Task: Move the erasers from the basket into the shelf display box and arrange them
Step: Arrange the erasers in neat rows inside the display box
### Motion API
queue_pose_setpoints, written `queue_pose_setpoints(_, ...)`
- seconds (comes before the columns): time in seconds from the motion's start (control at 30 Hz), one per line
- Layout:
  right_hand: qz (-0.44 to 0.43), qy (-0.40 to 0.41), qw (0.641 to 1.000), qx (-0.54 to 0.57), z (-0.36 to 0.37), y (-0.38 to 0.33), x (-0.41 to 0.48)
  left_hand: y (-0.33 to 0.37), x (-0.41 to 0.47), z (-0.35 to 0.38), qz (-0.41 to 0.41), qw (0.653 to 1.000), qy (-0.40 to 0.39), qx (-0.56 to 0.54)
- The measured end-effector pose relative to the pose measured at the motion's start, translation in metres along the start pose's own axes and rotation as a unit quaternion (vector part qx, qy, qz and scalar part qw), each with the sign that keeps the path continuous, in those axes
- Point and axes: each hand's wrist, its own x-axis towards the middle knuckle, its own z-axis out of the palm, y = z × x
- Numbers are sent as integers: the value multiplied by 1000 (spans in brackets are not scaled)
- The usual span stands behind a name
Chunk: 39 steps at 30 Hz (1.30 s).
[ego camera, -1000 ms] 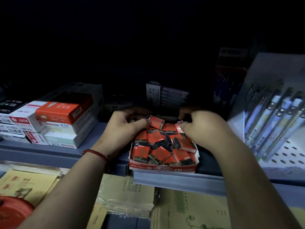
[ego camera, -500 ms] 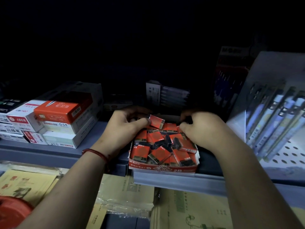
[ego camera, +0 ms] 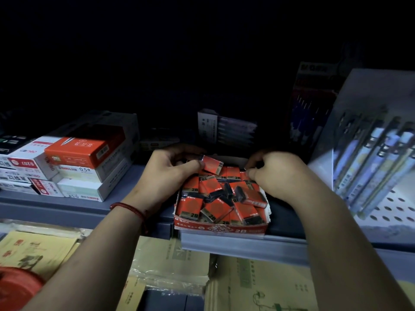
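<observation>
Barely moved: your left hand (ego camera: 167, 173) still pinches an eraser (ego camera: 213, 165) at 12 o'clock of the heaped display box (ego camera: 221, 228), right hand (ego camera: 272, 176) curled, grasp unclear; lead boxes (ego camera: 85, 158) at 9 o'clock, pens (ego camera: 370, 158) at 3.

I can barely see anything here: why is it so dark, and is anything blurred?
Head view: the upper half is nearly black, and only the shelf front is lit. Head view: the display box and the eraser pinched by the left hand read sharp. Head view: the pen packs at right are smeared and ghosted.
</observation>
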Motion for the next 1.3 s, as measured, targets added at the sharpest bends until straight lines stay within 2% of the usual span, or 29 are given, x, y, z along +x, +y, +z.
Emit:
queue_pose_setpoints(0.13, -3, 20, 1000, 17, -3, -6, 0, -1, 1, -2, -5, 999, -9, -33)
queue_pose_setpoints(0.27, -43, 59, 985, 159, -5, -19, -5, -1, 1, -3, -1, 999, -16, -49)
queue_pose_setpoints(0.33, -36, 24, 973, 226, -5, -28, -8, -1, 1, -3, 3, 998, -22, -63)
queue_pose_setpoints(0.4, -37, -15, 970, 241, -3, -33, -9, -1, 0, -3, 4, 996, -29, -79)
queue_pose_setpoints(0.5, -60, -30, 967, 246, 0, -35, -10, -2, -1, -5, 6, 995, -31, -94)
queue_pose_setpoints(0.57, -37, -26, 961, 272, 1, -33, -10, -3, 0, -5, 7, 996, -30, -88)
queue_pose_setpoints(0.67, 18, 2, 965, 262, 0, -27, -6, -5, 2, -5, 13, 998, -35, -52)
queue_pose_setpoints(0.9, -9, 54, 977, 204, -13, -6, -3, -4, 1, -6, 22, 996, -86, 34)
queue_pose_setpoints(1.3, 22, 37, 987, 158, -9, 1, -1, -4, 1, -21, 25, 977, -214, 7)
